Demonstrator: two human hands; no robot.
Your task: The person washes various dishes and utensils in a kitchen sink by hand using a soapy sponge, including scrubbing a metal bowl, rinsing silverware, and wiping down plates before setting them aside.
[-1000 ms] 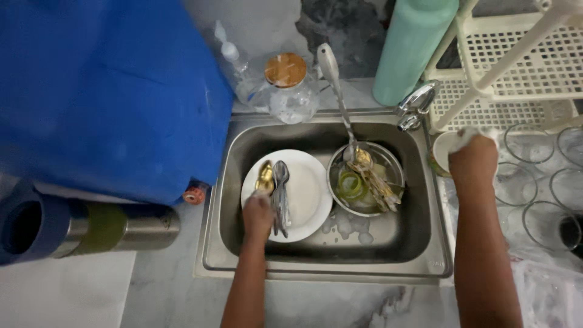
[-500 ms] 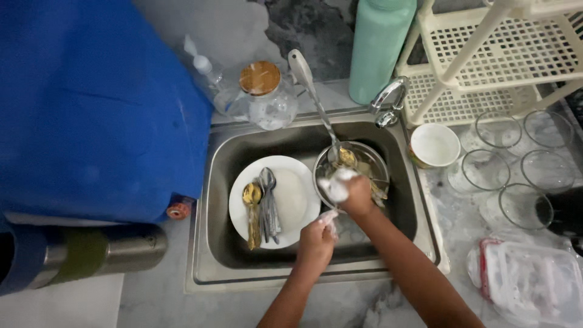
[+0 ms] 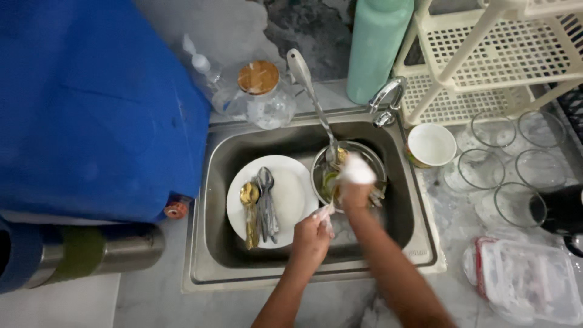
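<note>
Plate [image 3: 285,188] (spoons [image 3: 260,203] on it) beside hands [image 3: 331,212], glasses [image 3: 486,176] right.

Grey marble counter [image 3: 152,304] held steel sink [image 3: 425,243]; glasses [image 3: 480,170], white bowl [image 3: 430,144], plastic containers [image 3: 528,279] lay right.

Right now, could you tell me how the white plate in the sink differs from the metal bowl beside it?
The white plate is flat, pale and wide; the metal bowl is deep, shiny and narrower. The plate carries a neat row of spoons, one gold, while the bowl holds a long ladle leaning out of it. No hand touches the plate; the soapy right hand is in the bowl, the left hand in front of it. Both sit in the steel sink.
</note>
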